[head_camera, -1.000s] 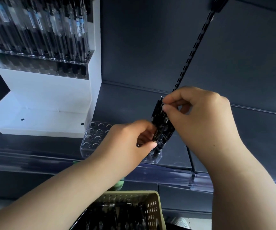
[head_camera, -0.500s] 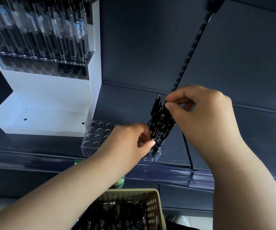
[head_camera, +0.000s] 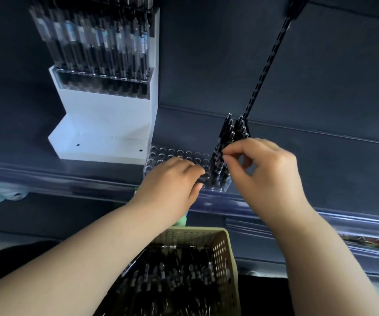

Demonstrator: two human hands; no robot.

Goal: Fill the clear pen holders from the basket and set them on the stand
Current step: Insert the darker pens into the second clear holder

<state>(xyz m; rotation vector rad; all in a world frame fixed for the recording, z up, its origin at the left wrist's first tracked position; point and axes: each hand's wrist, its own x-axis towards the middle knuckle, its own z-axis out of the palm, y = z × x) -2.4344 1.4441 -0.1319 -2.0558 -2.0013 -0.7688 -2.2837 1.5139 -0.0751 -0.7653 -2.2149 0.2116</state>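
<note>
A clear pen holder (head_camera: 177,156) with rows of round holes lies on the dark shelf beside the white stand (head_camera: 106,126). Several black pens (head_camera: 226,135) stand upright in its right end. My left hand (head_camera: 172,183) lies over the holder's front, fingers on top and thumb at its front edge, gripping it. My right hand (head_camera: 266,172) pinches one of the standing pens between thumb and forefinger, about halfway down. The beige perforated basket (head_camera: 228,254) sits below, full of black pens. The stand's upper tier carries a filled holder (head_camera: 102,83).
A black slotted rail (head_camera: 268,60) runs up the dark back panel behind the pens. The shelf has a clear front lip (head_camera: 70,181). The stand's lower tier (head_camera: 102,145) is bare white with two small holes.
My right hand has slid lower along the pen cluster. My left hand has dropped from the pens onto the holder. The view has shifted, so the stand and holder appear further right.
</note>
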